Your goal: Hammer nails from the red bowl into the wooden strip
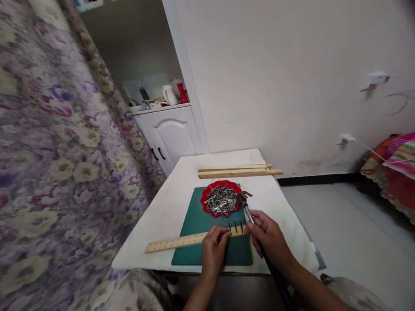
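A long wooden strip point(177, 242) with a row of small holes lies across a green cutting mat point(197, 220). Three dark nails point(235, 226) stand upright near the strip's right end. My left hand point(214, 250) pinches something small at the strip, just left of the nails; I cannot make out what it is. My right hand point(269, 239) grips the handle of a small hammer point(244, 203), whose head hangs above the mat beside a red dish point(207, 195) heaped with several metal nails.
The mat sits on a small white table point(155, 229). Two more wooden strips point(240, 171) lie at its far edge by the white wall. A floral curtain hangs at the left, a white cabinet point(168, 129) stands behind, and colourful bedding point(395, 172) is at the right.
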`<action>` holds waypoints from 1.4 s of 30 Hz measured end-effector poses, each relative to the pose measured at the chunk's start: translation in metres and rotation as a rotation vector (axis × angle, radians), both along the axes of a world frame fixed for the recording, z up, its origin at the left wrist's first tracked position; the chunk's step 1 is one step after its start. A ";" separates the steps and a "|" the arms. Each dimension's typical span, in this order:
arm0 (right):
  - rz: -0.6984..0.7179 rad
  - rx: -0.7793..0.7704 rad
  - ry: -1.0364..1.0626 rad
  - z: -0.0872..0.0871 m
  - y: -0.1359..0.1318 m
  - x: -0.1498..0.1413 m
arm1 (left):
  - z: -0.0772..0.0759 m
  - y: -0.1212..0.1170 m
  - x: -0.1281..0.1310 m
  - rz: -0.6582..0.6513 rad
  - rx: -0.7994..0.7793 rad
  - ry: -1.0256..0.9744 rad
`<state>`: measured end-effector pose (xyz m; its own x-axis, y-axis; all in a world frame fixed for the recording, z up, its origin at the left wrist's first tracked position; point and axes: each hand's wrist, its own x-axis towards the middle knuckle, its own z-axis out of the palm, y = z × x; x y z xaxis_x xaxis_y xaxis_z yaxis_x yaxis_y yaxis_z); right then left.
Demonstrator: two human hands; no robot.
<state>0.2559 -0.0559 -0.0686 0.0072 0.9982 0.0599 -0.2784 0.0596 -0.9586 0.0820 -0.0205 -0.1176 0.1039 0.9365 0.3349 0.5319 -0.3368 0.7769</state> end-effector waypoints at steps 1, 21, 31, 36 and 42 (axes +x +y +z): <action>0.002 0.001 -0.001 0.000 0.000 0.000 | 0.000 0.001 0.000 0.001 0.006 0.011; 0.325 -0.100 -0.100 0.000 -0.024 0.000 | -0.006 0.006 0.004 -0.025 -0.001 0.025; 0.318 -0.104 -0.149 -0.002 -0.027 -0.003 | -0.009 0.007 0.002 -0.027 -0.033 0.020; 0.328 -0.112 -0.179 0.000 -0.028 -0.004 | -0.010 0.008 0.002 -0.035 -0.035 0.017; 0.333 -0.129 -0.191 -0.002 -0.029 -0.005 | -0.010 0.007 0.002 -0.026 -0.032 -0.002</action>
<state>0.2507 -0.0844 -0.0710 -0.3172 0.9433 -0.0973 -0.0778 -0.1281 -0.9887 0.0836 -0.0132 -0.1274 0.1274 0.9438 0.3050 0.5220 -0.3252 0.7885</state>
